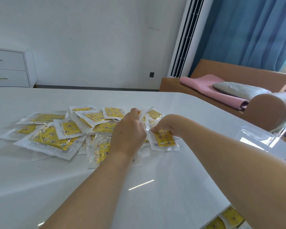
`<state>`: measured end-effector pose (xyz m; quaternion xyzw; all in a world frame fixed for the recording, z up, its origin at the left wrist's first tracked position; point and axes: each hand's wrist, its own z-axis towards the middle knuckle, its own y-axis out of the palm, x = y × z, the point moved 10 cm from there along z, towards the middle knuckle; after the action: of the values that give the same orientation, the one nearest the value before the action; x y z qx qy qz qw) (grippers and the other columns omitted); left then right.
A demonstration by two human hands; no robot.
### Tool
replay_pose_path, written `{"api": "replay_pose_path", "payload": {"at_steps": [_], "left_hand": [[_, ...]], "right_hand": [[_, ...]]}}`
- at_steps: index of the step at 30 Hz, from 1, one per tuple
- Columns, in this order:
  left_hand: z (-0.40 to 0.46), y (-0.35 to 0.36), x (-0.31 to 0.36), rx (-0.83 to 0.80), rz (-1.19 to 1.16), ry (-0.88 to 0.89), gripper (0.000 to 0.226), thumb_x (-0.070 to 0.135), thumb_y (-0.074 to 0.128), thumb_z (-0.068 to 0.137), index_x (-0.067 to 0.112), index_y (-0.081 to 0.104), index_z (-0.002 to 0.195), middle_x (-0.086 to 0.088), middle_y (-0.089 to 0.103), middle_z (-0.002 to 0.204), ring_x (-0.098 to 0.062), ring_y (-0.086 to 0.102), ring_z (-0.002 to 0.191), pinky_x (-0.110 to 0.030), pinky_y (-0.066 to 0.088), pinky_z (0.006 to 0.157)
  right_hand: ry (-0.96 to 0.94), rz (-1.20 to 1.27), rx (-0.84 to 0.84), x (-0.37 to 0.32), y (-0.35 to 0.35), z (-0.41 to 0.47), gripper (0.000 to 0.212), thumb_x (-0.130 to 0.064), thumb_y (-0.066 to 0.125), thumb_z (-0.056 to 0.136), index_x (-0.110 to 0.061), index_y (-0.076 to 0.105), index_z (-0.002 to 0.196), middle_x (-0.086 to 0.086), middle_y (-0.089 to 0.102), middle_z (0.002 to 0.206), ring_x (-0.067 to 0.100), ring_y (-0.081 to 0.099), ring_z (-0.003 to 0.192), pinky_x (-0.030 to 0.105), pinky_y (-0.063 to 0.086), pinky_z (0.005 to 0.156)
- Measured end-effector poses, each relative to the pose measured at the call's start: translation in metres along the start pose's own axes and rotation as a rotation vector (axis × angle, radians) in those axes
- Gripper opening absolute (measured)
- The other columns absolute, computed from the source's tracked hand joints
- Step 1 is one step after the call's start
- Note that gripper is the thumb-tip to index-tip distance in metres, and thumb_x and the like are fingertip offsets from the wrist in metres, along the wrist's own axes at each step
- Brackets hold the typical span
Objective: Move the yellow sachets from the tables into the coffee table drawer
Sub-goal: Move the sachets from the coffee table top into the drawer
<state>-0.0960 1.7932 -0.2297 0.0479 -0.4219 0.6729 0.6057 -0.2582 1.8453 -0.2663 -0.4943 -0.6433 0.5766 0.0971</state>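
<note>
Head view is showing, nearest to me at the bottom right, a few more yellow patterned sachets in clear plastic wrap (228,218) peeking out below the edge of the glossy white rounded table (73,187), though what they are lying on is cut off. Two bare forearms are reaching out across the tabletop. The left hand (128,131) is curling its fingers round a small bunch of sachets held upright at its tip, and the right hand (163,125) is pinching the corner of one flat yellow sachet with star and moon prints (165,140), which is lying on the table just beside the pile. Beyond and to the left, the loose heap of yellow sachets (56,129) is sprawling over the middle of the table, many overlapping. The coffee table drawer is not showing anywhere here, so I cannot say how many have gone in. Judging by the heap, most of the gathering is remaining to be done. Farther back an orange-brown sofa with a pink pad and grey cushion (229,86) is standing beside blue curtains (254,30), and a white chest of drawers (8,68) is standing against the far wall.
</note>
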Motion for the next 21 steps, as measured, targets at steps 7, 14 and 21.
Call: {"api": "replay_pose_path", "payload": {"at_steps": [7, 14, 21], "left_hand": [[0.001, 0.002, -0.002, -0.020, 0.000, -0.015, 0.021, 0.015, 0.046, 0.097, 0.011, 0.052, 0.116, -0.005, 0.061, 0.097, -0.022, 0.047, 0.078, -0.031, 0.034, 0.065], [0.002, -0.002, -0.004, 0.008, 0.019, -0.009, 0.019, 0.016, 0.047, 0.096, 0.011, 0.054, 0.113, -0.004, 0.060, 0.088, -0.030, 0.053, 0.079, -0.035, 0.036, 0.064], [-0.005, -0.008, 0.023, -0.042, 0.071, 0.132, 0.014, 0.020, 0.059, 0.095, 0.011, 0.061, 0.106, -0.003, 0.059, 0.073, -0.036, 0.059, 0.073, -0.033, 0.037, 0.060]], "right_hand": [[0.131, 0.372, 0.139, 0.020, 0.000, 0.011, 0.048, -0.017, 0.083, 0.075, -0.002, 0.058, 0.115, 0.016, 0.067, 0.113, 0.033, 0.067, 0.103, 0.046, 0.054, 0.093], [-0.100, 0.561, 0.377, 0.017, -0.035, -0.025, 0.020, -0.019, 0.071, 0.078, -0.012, 0.059, 0.093, 0.011, 0.068, 0.106, 0.028, 0.066, 0.092, 0.041, 0.058, 0.084], [-0.312, 1.154, 0.323, 0.071, -0.056, -0.126, 0.021, -0.017, 0.071, 0.088, -0.022, 0.065, 0.108, 0.001, 0.073, 0.100, 0.023, 0.071, 0.090, 0.041, 0.059, 0.083]]}}
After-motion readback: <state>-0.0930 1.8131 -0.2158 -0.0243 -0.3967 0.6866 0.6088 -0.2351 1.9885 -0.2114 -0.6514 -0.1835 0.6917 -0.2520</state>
